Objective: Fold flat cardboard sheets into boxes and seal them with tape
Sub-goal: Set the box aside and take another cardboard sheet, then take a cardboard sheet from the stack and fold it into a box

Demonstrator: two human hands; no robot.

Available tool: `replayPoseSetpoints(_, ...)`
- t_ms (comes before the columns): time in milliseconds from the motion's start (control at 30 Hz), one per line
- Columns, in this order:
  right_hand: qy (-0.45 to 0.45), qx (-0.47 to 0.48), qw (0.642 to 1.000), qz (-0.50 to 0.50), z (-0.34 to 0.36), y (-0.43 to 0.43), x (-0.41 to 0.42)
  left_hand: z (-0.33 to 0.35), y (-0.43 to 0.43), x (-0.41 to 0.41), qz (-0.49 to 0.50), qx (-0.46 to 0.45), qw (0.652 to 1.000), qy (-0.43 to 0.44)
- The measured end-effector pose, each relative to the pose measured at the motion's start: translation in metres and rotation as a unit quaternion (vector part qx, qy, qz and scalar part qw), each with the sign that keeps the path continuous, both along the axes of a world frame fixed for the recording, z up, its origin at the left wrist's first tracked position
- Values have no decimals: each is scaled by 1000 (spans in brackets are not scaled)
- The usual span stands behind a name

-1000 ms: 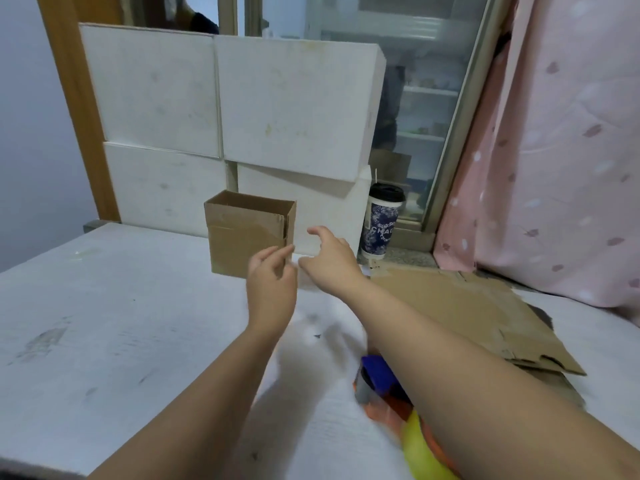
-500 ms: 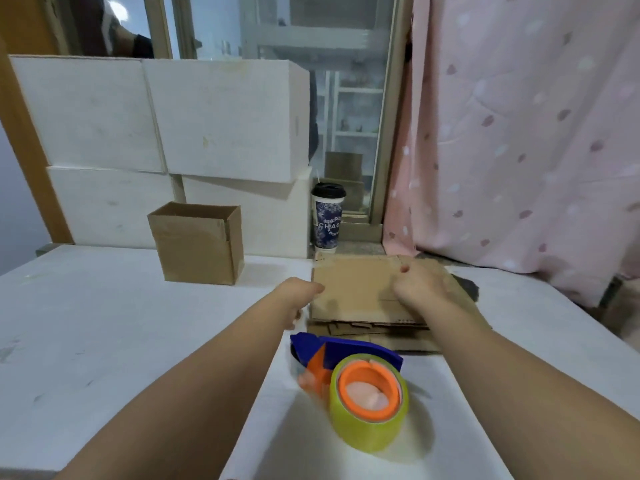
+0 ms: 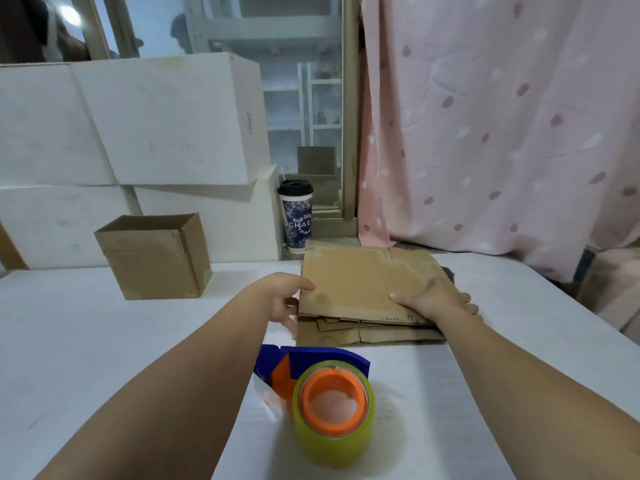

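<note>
The step in hand is judged to be the taking of a fresh blank. The topmost flat brown cardboard sheet (image 3: pixel 363 282) is held at both sides where it lies on a pile of flattened brown cardboard (image 3: pixel 346 336), toward the far side of the white table (image 3: pixel 86 341). Its left edge is pinched by the left hand (image 3: pixel 282 301), with the thumb laid on top and the fingers tucked beneath. Its near right corner is gripped by the right hand (image 3: pixel 436 301), with the thumb stretched across the upper face and the fingers curled over the edge. One open-topped brown cardboard box (image 3: pixel 156 258) is stood up well apart to the left, and the blue-and-orange tape dispenser with its yellow-green roll (image 3: pixel 332 407) lies untouched nearer the person. Next, the sheet would have to be lifted clear without the layers beneath being dragged along. It would then be opened into a tube so that the bottom flaps can be folded in before tape is applied.
</note>
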State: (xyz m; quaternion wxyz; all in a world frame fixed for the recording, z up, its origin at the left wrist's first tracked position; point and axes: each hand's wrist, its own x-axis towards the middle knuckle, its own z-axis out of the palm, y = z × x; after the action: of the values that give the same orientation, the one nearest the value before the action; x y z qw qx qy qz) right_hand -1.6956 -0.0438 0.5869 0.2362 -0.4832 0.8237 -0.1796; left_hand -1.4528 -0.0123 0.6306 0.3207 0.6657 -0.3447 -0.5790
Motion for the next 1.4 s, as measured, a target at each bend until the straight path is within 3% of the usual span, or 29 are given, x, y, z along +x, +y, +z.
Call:
replayPoseSetpoints(200,-90,-91,990,-52,3,-2,-5,7,-5,-7,55,-32,998,-14)
replayPoseSetpoints(300,-146,-107,978,-101,6,-3,-6,7,-3,-7,68,-106,992,-19)
replayPoseSetpoints(400,-164,-184,957,-156,18,-2,-7,11,2,1,74,-170,983,9)
replayPoseSetpoints(467,-225,-236,931,-165,27,0,-1,15,9,12,81,-209,974,16)
replayPoseSetpoints(600,-252,-299,910,-134,47,9,31,18,24,34,85,-304,948,32)
replayPoseSetpoints(733,-365,-353,861,23,71,24,82,22,47,62,117,-351,928,40)
replayPoseSetpoints(867,-483,-292,809,163,94,43,135,23,77,90,219,-374,901,-14)
replayPoseSetpoints(1000,-577,-188,753,256,101,55,174,10,116,114,310,-426,845,-93)
replayPoseSetpoints(1200,-596,-107,749,269,97,72,221,-5,145,147,356,-453,812,-95)
replayPoseSetpoints(1400,-523,-129,771,340,82,75,246,-5,153,167,415,-428,796,-105)
